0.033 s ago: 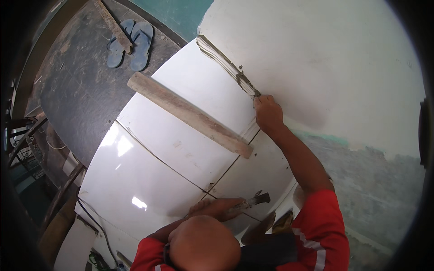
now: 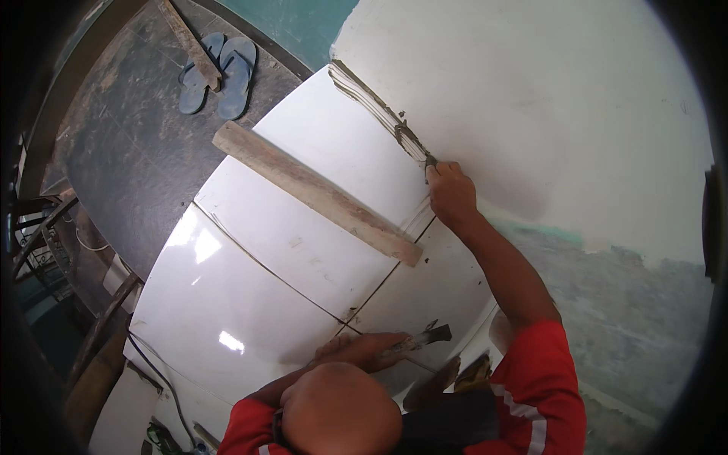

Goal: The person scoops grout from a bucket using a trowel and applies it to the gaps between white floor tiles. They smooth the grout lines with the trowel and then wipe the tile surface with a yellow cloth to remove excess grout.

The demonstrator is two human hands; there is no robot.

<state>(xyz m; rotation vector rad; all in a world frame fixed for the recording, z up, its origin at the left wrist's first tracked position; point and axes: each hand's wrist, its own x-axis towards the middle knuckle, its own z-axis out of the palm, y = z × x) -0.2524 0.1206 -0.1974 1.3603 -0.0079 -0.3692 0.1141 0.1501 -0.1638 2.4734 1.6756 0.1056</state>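
Observation:
My right hand (image 2: 451, 191) reaches to the joint between the white tiles (image 2: 326, 136) and the wall. Its fingers are closed round a small dark-tipped tool (image 2: 431, 161), mostly hidden by the hand. From its tip, a rough strip of grey-brown mortar (image 2: 379, 108) runs along the tile edge up to the far corner. Lower down, over the tiles, my left hand (image 2: 370, 350) is closed round the smeared handle of a putty knife (image 2: 435, 334), whose dark, flat blade points right.
A wooden plank (image 2: 318, 193) lies slantwise across the tiles. On the dark floor (image 2: 136, 152) at far left are blue flip-flops (image 2: 241, 72) with a wooden strip (image 2: 189, 42) over them. The pale wall (image 2: 569, 98) stands at right. A black cable (image 2: 171, 387) trails at lower left.

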